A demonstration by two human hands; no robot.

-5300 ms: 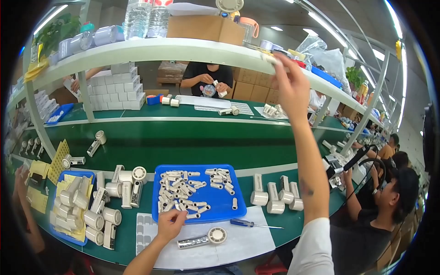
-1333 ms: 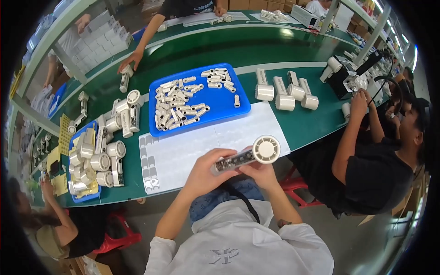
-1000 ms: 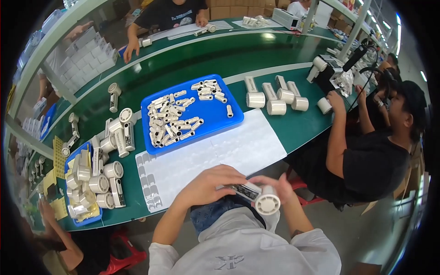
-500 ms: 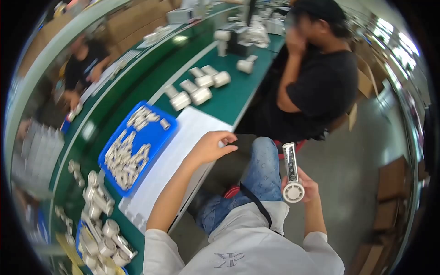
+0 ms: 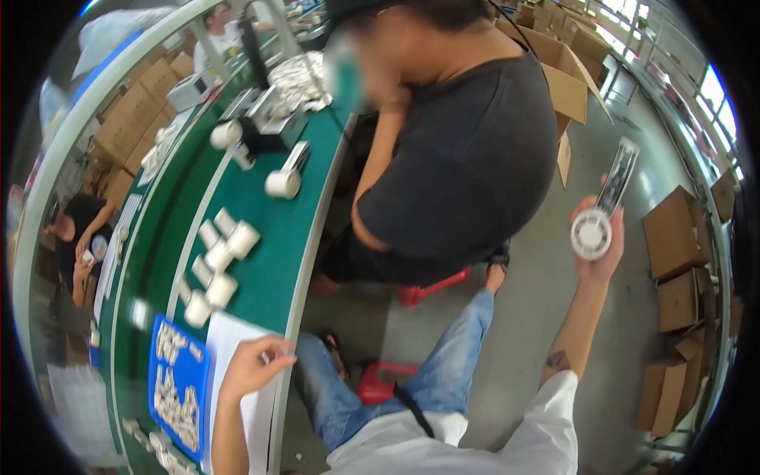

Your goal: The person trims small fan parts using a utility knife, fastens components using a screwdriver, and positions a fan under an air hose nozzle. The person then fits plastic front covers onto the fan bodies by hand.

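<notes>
While I watch from afar, my right hand [image 5: 602, 263] has its fingers wrapped around a white, round-headed handheld fan [image 5: 592, 234], well apart from the green-topped bench [image 5: 283, 252], its dark circuitry seemingly uncovered. Near the bench's edge, my left hand [image 5: 255, 366] curls, possibly holding something, I can't tell. Small off-white parts [image 5: 180, 410] on the bench look unfitted; brown cardboard boxes [image 5: 674, 231] stand across from it.
</notes>
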